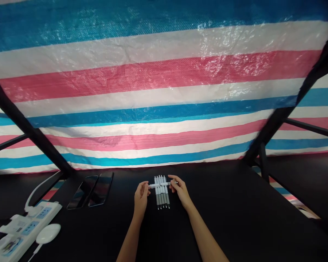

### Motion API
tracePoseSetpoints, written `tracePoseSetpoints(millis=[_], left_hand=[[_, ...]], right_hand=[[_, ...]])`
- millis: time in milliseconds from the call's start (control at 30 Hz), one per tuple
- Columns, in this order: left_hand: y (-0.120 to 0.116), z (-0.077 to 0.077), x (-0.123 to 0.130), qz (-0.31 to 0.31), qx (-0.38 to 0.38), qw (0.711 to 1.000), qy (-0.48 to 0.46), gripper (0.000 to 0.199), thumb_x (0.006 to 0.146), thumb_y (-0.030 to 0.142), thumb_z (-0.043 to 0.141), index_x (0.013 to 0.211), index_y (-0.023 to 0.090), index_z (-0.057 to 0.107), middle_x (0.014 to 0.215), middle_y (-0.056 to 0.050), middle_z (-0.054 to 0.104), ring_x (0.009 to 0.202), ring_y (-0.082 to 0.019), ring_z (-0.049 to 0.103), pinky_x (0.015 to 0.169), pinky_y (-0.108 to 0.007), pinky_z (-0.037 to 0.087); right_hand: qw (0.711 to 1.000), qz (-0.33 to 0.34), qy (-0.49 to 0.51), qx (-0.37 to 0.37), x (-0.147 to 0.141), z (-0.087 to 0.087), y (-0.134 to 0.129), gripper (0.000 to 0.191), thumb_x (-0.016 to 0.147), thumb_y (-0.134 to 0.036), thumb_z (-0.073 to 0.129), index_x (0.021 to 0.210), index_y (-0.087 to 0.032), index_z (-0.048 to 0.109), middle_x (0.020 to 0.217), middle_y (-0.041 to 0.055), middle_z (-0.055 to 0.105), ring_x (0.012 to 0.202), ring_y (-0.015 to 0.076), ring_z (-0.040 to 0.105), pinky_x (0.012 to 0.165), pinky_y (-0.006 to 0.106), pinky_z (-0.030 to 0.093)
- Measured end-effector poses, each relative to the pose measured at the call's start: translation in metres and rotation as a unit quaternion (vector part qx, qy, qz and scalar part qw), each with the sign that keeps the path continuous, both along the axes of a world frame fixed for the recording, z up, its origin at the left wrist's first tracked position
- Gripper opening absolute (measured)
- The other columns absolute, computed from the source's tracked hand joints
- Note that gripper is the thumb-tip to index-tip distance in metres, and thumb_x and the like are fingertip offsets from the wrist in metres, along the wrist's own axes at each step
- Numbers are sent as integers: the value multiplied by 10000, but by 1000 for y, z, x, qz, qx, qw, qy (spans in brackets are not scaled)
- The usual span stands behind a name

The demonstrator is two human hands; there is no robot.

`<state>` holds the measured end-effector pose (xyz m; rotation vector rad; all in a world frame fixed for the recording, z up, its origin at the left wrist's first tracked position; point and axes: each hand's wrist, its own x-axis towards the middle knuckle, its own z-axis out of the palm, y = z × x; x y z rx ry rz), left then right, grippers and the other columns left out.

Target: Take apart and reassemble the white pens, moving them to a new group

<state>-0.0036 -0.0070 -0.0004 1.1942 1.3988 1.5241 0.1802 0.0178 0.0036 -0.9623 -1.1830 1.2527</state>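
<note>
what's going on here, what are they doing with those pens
A person is holding a white pen crosswise over a row of white pens with grey grips, pinching it between their left hand and right hand. The row lies side by side on a black table. Off to the left are two dark phones, a white power strip and a round white disc. A striped tarp hangs behind the table.

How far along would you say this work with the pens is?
A row of white pens already lies side by side. One more pen is in hand, held crosswise above the row by left hand and right hand. The row's pens look still to do.
</note>
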Motion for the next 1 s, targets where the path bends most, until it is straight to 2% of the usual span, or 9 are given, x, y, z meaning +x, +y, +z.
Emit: tracePoseSetpoints(millis=[100, 233, 433, 600, 833, 1000], left_hand=[[-3, 4, 2, -28, -7, 999, 26, 457, 776, 585, 503, 875, 156, 626, 581, 13, 542, 485, -107, 488, 481, -234, 400], [-3, 4, 2, -47, -11, 998, 37, 435, 757, 578, 535, 839, 161, 628, 568, 14, 536, 496, -111, 485, 491, -234, 394], [0, -1, 1, -30, -8, 999, 13, 416, 693, 551, 609, 865, 173, 632, 683, -19, 616, 608, -154, 592, 584, -276, 482], [1, -6, -1, -49, 17, 999, 15, 362, 721, 469, 621, 931, 174, 621, 806, -58, 673, 740, -183, 646, 683, -302, 514], [1, -5, -3, -56, 32, 997, 33, 346, 728, 453, 626, 927, 171, 615, 821, -66, 691, 789, -201, 665, 731, -320, 526], [-1, -3, -1, -43, 53, 996, 66, 309, 727, 453, 625, 855, 172, 632, 834, -77, 683, 795, -207, 660, 702, -307, 525]], right_hand=[[1000, 10, -15, 2, 0, 0, 0, 371, 744, -434, 591, 990, -164, 658, 606, -17, 545, 472, 96, 434, 481, 235, 350], [1000, 18, -23, 8, 0, -1, 1, 341, 745, -408, 588, 969, -163, 665, 616, -11, 552, 480, 97, 438, 488, 236, 350], [999, 20, -32, 0, -1, -2, 1, 339, 736, -437, 592, 913, -158, 667, 516, -30, 514, 451, 104, 435, 477, 239, 348], [999, 9, -37, -10, -3, -3, 1, 364, 747, -465, 573, 887, -140, 661, 397, -64, 428, 381, 93, 381, 437, 225, 295], [998, -7, -60, -11, -3, -8, 4, 417, 757, -475, 555, 926, -116, 683, 335, -85, 355, 303, 72, 289, 366, 204, 199], [999, -3, -42, -28, -3, -8, 5, 460, 735, -464, 568, 993, -102, 687, 335, -87, 340, 301, 67, 265, 351, 200, 178]])
